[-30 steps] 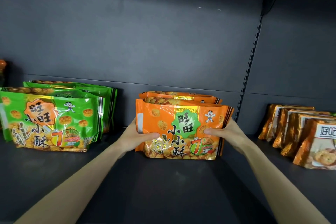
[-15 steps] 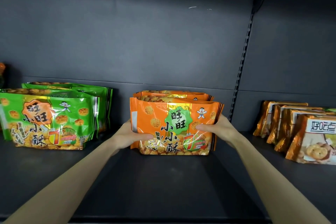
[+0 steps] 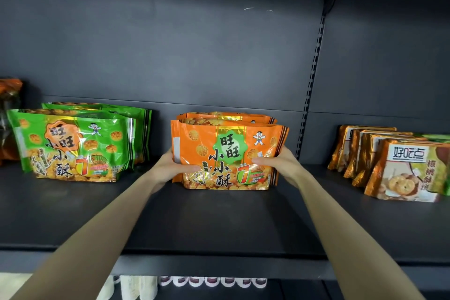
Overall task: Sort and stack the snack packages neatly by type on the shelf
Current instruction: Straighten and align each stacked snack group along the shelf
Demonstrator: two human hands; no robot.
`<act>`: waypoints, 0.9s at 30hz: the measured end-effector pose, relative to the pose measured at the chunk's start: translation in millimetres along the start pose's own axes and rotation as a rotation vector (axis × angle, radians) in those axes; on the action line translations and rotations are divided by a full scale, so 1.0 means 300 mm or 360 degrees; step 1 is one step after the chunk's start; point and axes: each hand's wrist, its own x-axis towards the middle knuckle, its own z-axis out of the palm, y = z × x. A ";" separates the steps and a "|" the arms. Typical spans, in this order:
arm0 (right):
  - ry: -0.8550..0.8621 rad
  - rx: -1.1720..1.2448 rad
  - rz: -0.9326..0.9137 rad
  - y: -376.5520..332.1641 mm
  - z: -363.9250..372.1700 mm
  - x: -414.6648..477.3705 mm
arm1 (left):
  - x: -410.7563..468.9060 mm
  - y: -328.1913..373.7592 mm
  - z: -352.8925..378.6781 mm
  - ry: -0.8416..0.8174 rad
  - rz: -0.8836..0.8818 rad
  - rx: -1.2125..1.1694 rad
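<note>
A row of orange snack bags [image 3: 229, 151] stands upright at the middle of the dark shelf [image 3: 219, 221]. My left hand [image 3: 170, 168] grips the row's left side, thumb across the front bag. My right hand [image 3: 277, 163] grips the right side the same way, thumb on the front. To the left stands a row of green snack bags [image 3: 73, 143] of the same brand. At the right, several brown-and-white biscuit packs [image 3: 399, 168] stand in an angled row.
A dark orange bag [image 3: 9, 119] sits at the far left edge. A slotted upright rail [image 3: 314, 73] divides the back panel. Below the shelf's front lip, a row of small cups or bottles [image 3: 207, 282] shows on a lower level.
Both hands keep their hold on the orange bags. The view has drifted so the bags sit slightly left and higher, and the shelf's front lip and lower level now show.
</note>
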 end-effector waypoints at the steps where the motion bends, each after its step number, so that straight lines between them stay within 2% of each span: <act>1: 0.0014 -0.0004 -0.0004 -0.002 0.002 -0.002 | -0.003 0.004 0.006 0.0002 -0.0008 -0.0016; 10: 0.0061 -0.0133 0.0007 -0.021 0.001 -0.007 | -0.012 0.018 0.029 0.0029 -0.0010 0.0143; 15: 0.0202 -0.0320 0.0004 -0.030 -0.002 -0.021 | -0.025 0.029 0.038 0.0286 -0.0098 0.0362; 21: 0.0279 -0.0562 -0.0003 -0.087 0.000 -0.091 | -0.052 0.047 0.030 0.0474 -0.0187 0.1055; 24: 0.0293 -0.0731 0.0022 -0.101 -0.013 -0.130 | -0.085 0.069 0.015 0.0511 -0.0140 0.1460; 27: 0.0306 -0.0965 0.0066 -0.122 -0.027 -0.177 | -0.111 0.093 0.001 0.0499 -0.0054 0.1657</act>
